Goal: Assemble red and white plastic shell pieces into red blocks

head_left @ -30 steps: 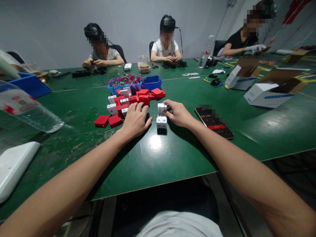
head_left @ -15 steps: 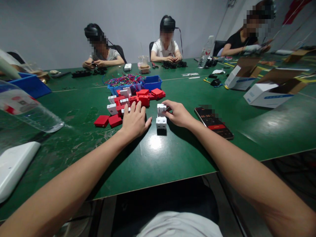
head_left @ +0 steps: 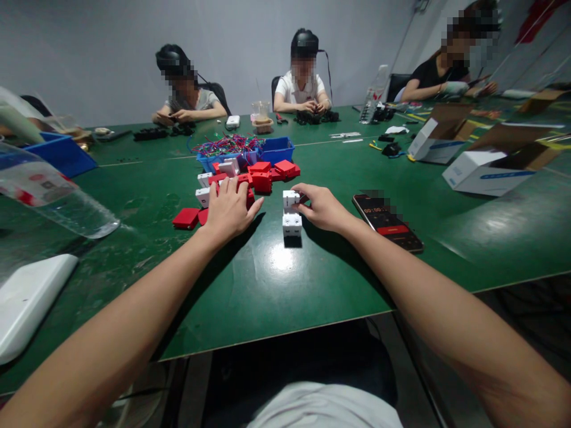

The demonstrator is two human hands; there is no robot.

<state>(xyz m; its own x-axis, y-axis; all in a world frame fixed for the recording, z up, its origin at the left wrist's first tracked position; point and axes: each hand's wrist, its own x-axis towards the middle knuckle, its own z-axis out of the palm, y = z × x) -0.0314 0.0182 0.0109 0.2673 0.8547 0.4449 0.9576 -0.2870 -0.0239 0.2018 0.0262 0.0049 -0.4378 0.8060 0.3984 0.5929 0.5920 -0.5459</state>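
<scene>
My right hand (head_left: pixel 323 207) pinches a small white plastic block (head_left: pixel 291 198) between thumb and fingers, near the middle of the green table. Directly in front of it, on my side, sits another white block (head_left: pixel 292 224) with dark marks. My left hand (head_left: pixel 227 208) lies with spread fingers over the near part of a heap of red blocks (head_left: pixel 262 180) and white blocks (head_left: pixel 203 197). It covers some of the pieces, and I see nothing gripped in it. One flat red block (head_left: pixel 185 218) lies at the heap's left edge.
Behind the heap stand a blue bin (head_left: pixel 206 163) of coloured wires and a second blue bin (head_left: pixel 279 151). A phone (head_left: pixel 387 221) lies right of my right hand. Left are a tilted plastic bottle (head_left: pixel 62 196) and a white device (head_left: pixel 35 303). Three people sit across the table; open cartons (head_left: pixel 484 173) stand right.
My left hand has shifted left across the heap, now hiding more of the near red block. My right hand keeps its pinch on the white block, almost unmoved.
</scene>
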